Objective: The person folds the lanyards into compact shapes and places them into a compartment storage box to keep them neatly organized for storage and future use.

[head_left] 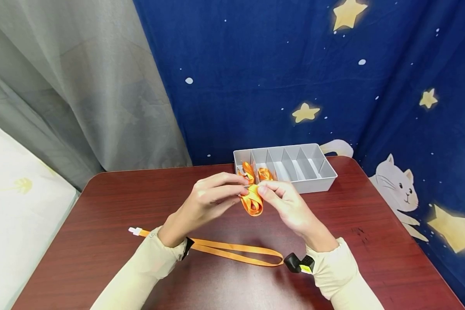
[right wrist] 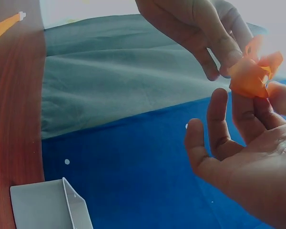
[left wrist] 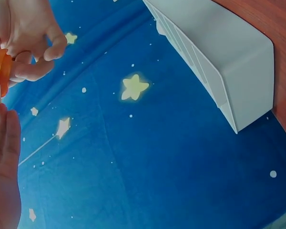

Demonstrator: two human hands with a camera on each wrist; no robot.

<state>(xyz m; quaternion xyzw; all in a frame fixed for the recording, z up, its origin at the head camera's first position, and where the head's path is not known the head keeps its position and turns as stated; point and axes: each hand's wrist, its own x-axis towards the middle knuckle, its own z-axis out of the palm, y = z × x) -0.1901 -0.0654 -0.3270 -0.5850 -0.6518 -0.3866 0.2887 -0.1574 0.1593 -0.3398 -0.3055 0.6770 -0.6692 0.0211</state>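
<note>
A folded orange lanyard [head_left: 252, 202] is held up between both hands above the table. My left hand [head_left: 213, 196] pinches it from the left with its fingertips. From the other side, my right hand [head_left: 288, 206] pinches it between thumb and fingers. The right wrist view shows the bundled orange strap [right wrist: 250, 78] between the two sets of fingertips, the right hand's other fingers spread apart. A second lanyard [head_left: 236, 252] lies stretched out on the table beneath the forearms, its white clip [head_left: 135, 231] at the left end.
Behind the hands, near the table's back edge, stands a grey divided box [head_left: 317, 185]. Its two leftmost compartments hold orange lanyards [head_left: 265, 174]. The wooden table [head_left: 112, 202] is bordered by a blue star-patterned curtain [head_left: 236, 107] and a grey curtain [head_left: 100, 107].
</note>
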